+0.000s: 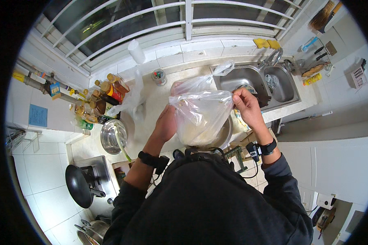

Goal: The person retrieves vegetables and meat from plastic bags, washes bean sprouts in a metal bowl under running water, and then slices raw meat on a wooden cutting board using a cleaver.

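A clear plastic bag [199,122] with pale contents at its bottom hangs stretched between my hands over a metal bowl [228,131]. My right hand [247,105] pinches the bag's upper right corner between thumb and fingers. At the upper left corner, my left hand [166,122] grips the bag, its fingertips partly hidden by the plastic. Just behind, on the counter, lies another knotted plastic bag [193,85] with pinkish contents. The bowl is mostly hidden by the bag in front of it.
A double sink [242,76] is at the back right. Sauce and oil bottles [104,95] crowd the left, near a steel bowl [107,137] holding a green onion. A clear cup [159,77] stands behind. A black wok [78,186] rests on the stove at lower left.
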Demonstrator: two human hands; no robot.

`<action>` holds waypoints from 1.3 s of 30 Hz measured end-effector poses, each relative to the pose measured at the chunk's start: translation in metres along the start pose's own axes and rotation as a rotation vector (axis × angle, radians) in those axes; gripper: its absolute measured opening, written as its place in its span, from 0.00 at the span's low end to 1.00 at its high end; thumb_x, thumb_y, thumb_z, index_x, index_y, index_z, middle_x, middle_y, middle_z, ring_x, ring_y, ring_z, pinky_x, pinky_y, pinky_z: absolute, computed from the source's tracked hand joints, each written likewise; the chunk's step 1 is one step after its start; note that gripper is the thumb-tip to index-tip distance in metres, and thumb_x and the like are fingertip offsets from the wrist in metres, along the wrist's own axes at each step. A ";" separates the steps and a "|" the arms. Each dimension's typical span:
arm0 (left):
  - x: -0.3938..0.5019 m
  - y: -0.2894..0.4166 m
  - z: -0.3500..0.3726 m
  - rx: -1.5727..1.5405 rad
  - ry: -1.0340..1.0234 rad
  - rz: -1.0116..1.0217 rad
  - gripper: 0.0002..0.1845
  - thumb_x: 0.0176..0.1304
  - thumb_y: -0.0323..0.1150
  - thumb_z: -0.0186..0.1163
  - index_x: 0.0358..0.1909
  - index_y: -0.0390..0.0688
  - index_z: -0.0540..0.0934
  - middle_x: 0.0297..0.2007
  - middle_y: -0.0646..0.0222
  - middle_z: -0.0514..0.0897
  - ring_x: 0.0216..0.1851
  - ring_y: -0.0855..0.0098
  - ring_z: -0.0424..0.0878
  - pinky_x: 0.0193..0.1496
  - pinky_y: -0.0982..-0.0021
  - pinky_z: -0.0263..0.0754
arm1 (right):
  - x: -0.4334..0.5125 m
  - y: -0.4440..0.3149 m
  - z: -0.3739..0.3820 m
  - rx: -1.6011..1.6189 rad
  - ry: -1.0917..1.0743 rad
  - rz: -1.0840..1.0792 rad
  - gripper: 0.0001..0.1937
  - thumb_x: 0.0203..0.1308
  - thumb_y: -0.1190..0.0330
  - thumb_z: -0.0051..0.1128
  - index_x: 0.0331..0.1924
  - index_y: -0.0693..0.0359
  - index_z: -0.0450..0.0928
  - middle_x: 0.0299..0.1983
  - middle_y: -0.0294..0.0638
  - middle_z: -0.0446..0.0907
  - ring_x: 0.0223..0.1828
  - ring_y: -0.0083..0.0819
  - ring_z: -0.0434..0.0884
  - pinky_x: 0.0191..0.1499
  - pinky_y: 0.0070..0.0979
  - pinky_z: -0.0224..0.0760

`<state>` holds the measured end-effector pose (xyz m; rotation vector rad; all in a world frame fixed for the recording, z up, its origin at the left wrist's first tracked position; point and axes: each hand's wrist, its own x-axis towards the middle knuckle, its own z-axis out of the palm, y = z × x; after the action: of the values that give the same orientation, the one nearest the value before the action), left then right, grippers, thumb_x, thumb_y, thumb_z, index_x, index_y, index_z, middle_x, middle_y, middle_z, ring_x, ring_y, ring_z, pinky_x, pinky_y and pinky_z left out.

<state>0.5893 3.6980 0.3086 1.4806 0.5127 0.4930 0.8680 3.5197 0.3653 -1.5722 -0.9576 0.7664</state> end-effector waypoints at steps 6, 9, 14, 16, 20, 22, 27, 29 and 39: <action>0.016 0.021 0.024 0.025 -0.025 0.028 0.21 0.86 0.33 0.45 0.73 0.38 0.72 0.69 0.64 0.79 0.70 0.65 0.77 0.75 0.60 0.70 | 0.009 -0.006 -0.020 0.004 0.201 -0.132 0.10 0.83 0.63 0.55 0.45 0.60 0.77 0.36 0.27 0.77 0.38 0.16 0.75 0.43 0.20 0.73; 0.030 0.003 0.027 -0.863 -0.093 -0.187 0.20 0.86 0.33 0.46 0.73 0.38 0.72 0.69 0.65 0.79 0.69 0.66 0.77 0.76 0.60 0.70 | 0.022 0.017 -0.036 0.043 0.248 -0.087 0.09 0.82 0.64 0.56 0.45 0.61 0.79 0.36 0.30 0.79 0.36 0.18 0.78 0.39 0.23 0.75; 0.027 -0.023 0.028 -0.233 -0.261 -0.199 0.30 0.78 0.40 0.65 0.73 0.35 0.70 0.68 0.58 0.78 0.71 0.63 0.75 0.75 0.60 0.68 | 0.019 0.078 -0.046 0.079 0.224 0.200 0.14 0.84 0.57 0.51 0.49 0.60 0.79 0.35 0.31 0.79 0.34 0.21 0.80 0.36 0.25 0.78; 0.024 -0.026 0.040 0.081 -0.317 -0.056 0.36 0.71 0.41 0.72 0.74 0.35 0.70 0.70 0.55 0.76 0.74 0.59 0.72 0.77 0.59 0.65 | 0.017 0.089 -0.036 0.023 0.130 0.265 0.15 0.85 0.55 0.49 0.50 0.59 0.78 0.35 0.32 0.79 0.34 0.23 0.81 0.35 0.26 0.79; 0.031 -0.030 0.079 0.522 -0.282 0.260 0.45 0.58 0.41 0.81 0.74 0.38 0.72 0.72 0.52 0.75 0.74 0.54 0.71 0.77 0.52 0.64 | 0.017 0.071 0.000 0.368 -0.054 0.335 0.15 0.85 0.53 0.51 0.53 0.56 0.78 0.42 0.29 0.80 0.39 0.18 0.80 0.43 0.19 0.76; 0.044 -0.036 0.088 0.417 -0.222 0.311 0.41 0.61 0.40 0.79 0.74 0.41 0.73 0.73 0.54 0.75 0.74 0.55 0.72 0.75 0.52 0.66 | 0.023 0.048 0.016 0.415 -0.130 0.269 0.15 0.85 0.54 0.50 0.53 0.57 0.78 0.42 0.29 0.80 0.41 0.20 0.81 0.47 0.21 0.79; 0.053 -0.056 0.044 0.083 0.152 -0.111 0.20 0.72 0.32 0.62 0.63 0.39 0.82 0.54 0.61 0.88 0.55 0.57 0.86 0.63 0.57 0.79 | 0.042 0.017 0.007 0.225 -0.257 -0.094 0.21 0.87 0.52 0.45 0.56 0.64 0.78 0.52 0.40 0.86 0.55 0.27 0.85 0.62 0.29 0.81; 0.050 -0.060 0.022 -0.287 0.235 -0.209 0.19 0.73 0.33 0.60 0.61 0.36 0.82 0.53 0.62 0.88 0.54 0.59 0.86 0.61 0.57 0.81 | 0.045 0.031 -0.011 -0.040 -0.106 -0.018 0.21 0.87 0.53 0.44 0.61 0.64 0.78 0.58 0.42 0.86 0.58 0.29 0.85 0.62 0.31 0.81; 0.059 -0.031 -0.018 -0.906 0.344 -0.129 0.23 0.85 0.45 0.45 0.69 0.45 0.77 0.63 0.65 0.84 0.62 0.60 0.83 0.70 0.54 0.77 | -0.014 0.148 0.037 -0.485 -0.504 -0.221 0.36 0.63 0.55 0.75 0.74 0.54 0.73 0.77 0.56 0.68 0.77 0.56 0.70 0.78 0.46 0.64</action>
<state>0.6256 3.7463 0.2763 0.4935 0.5433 0.7550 0.8573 3.5117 0.2129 -1.6681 -1.7604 0.8302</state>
